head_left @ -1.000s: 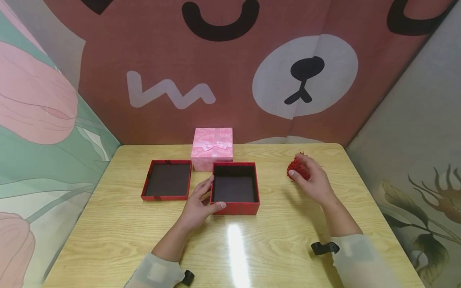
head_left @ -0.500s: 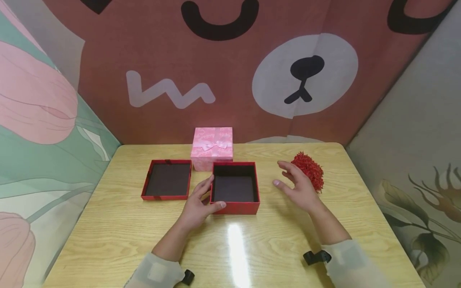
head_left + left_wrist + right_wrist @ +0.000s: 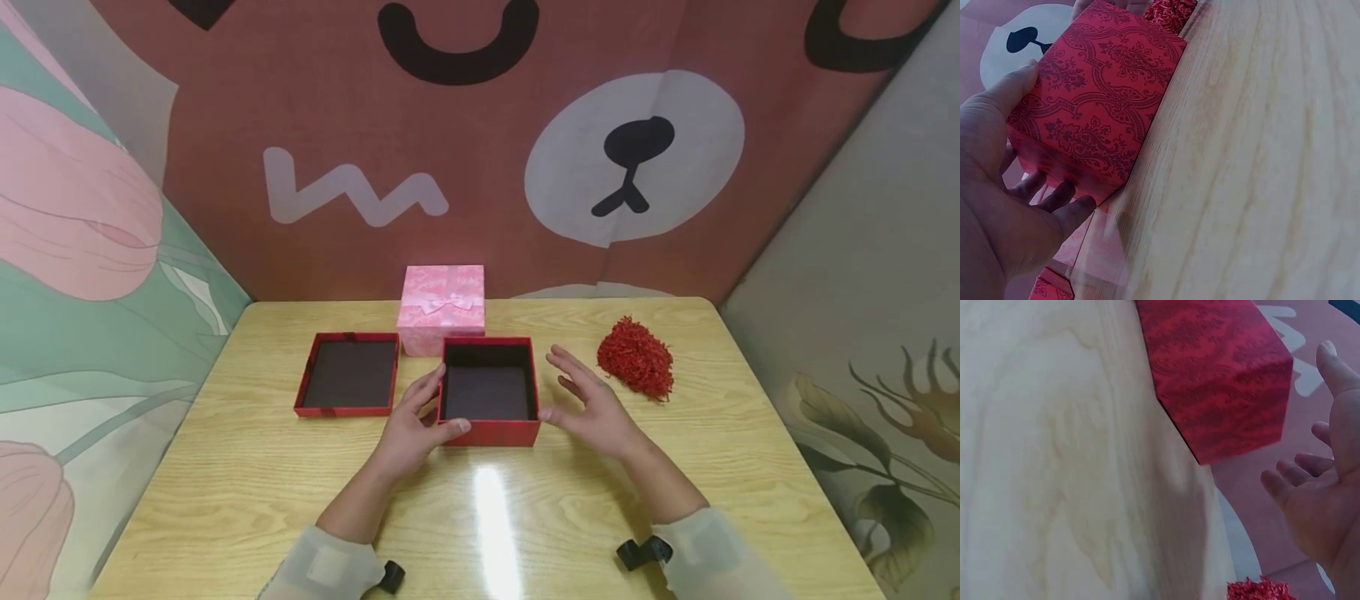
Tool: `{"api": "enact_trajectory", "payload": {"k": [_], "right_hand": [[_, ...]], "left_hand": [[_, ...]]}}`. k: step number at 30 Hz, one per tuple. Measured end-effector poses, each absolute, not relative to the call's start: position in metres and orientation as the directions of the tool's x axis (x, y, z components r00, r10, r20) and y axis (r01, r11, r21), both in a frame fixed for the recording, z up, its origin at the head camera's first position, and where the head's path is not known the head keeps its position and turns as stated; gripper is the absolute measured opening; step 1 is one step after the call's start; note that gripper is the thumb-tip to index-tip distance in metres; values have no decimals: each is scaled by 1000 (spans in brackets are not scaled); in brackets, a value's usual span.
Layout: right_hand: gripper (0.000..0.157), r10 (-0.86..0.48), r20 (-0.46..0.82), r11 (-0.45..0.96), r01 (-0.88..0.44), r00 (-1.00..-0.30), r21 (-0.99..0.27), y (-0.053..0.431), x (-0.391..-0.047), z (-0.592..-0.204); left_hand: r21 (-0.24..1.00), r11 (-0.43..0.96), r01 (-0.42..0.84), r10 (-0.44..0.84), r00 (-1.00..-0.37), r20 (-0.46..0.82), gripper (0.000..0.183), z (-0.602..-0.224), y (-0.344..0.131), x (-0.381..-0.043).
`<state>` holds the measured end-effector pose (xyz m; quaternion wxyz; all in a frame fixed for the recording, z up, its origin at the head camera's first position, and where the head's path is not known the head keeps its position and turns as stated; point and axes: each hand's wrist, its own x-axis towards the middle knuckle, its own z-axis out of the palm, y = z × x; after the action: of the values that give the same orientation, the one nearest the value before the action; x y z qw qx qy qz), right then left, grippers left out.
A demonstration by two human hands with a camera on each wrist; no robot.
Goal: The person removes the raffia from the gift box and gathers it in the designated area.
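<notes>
An open red gift box [image 3: 501, 434] with a dark inside and a damask pattern on its outer walls [image 3: 1097, 94] stands mid-table. My left hand [image 3: 408, 432] holds its near left corner, thumb over the front wall and fingers along the left side. Off the box's right side is my right hand [image 3: 597, 418], fingers spread and nothing in them. Its thumb is close to the near right corner in the head view; the right wrist view shows that hand [image 3: 1329, 487] apart from the box. Behind the right hand lies a heap of red shredded paper [image 3: 636, 358].
The red box lid [image 3: 345, 412] lies inside-up at the left. A pink gift box [image 3: 442, 292] with a bow stands behind the red box. A bear-print backdrop [image 3: 487, 183] rises at the table's [image 3: 247, 500] far edge.
My right hand has let go of the red shredded paper and moved left to beside the box. The paper heap is now fully in sight. The left hand and box stay put.
</notes>
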<state>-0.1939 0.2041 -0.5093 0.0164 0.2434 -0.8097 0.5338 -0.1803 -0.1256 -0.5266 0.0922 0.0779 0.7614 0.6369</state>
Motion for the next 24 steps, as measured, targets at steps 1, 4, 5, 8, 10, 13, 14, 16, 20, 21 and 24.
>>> {"api": "enact_trajectory", "payload": {"k": [1, 4, 5, 8, 10, 13, 14, 16, 20, 21, 24], "right_hand": [[84, -389, 267, 317, -400, -882, -860, 202, -193, -510], [93, -420, 216, 338, -373, -881, -864, 197, -191, -512], [95, -426, 206, 343, -368, -881, -864, 195, -191, -513], [101, -440, 190, 350, -363, -878, -863, 191, -190, -515], [103, -446, 183, 358, -362, -876, -861, 188, -190, -515], [106, -451, 173, 382, -365, -876, -849, 185, -190, -516], [107, -451, 169, 397, -366, -876, -841, 185, -190, -516], [108, -447, 157, 431, -366, -880, -825, 184, -189, -516], [109, -436, 135, 484, -358, -890, -799, 183, -189, -519], [109, -433, 130, 489, -354, -892, -797, 183, -189, -520], [107, -428, 124, 484, -344, -895, -804, 183, -189, -521]], "left_hand": [[984, 178, 0, 236, -971, -42, 98, -526, -125, -180], [984, 180, -3, 237, -970, -46, 98, -524, -125, -180], [983, 181, -5, 237, -970, -48, 98, -524, -125, -180], [983, 183, -10, 239, -970, -55, 98, -524, -125, -180], [983, 183, -13, 238, -970, -57, 98, -525, -125, -180], [983, 182, -12, 236, -970, -55, 98, -525, -126, -180], [983, 181, -10, 236, -970, -53, 97, -526, -126, -180], [983, 183, -5, 236, -971, -48, 97, -526, -126, -180], [981, 192, 0, 233, -971, -45, 96, -525, -125, -180], [981, 193, 0, 232, -972, -46, 96, -524, -125, -180], [982, 191, -3, 229, -972, -48, 96, -524, -124, -180]]}}
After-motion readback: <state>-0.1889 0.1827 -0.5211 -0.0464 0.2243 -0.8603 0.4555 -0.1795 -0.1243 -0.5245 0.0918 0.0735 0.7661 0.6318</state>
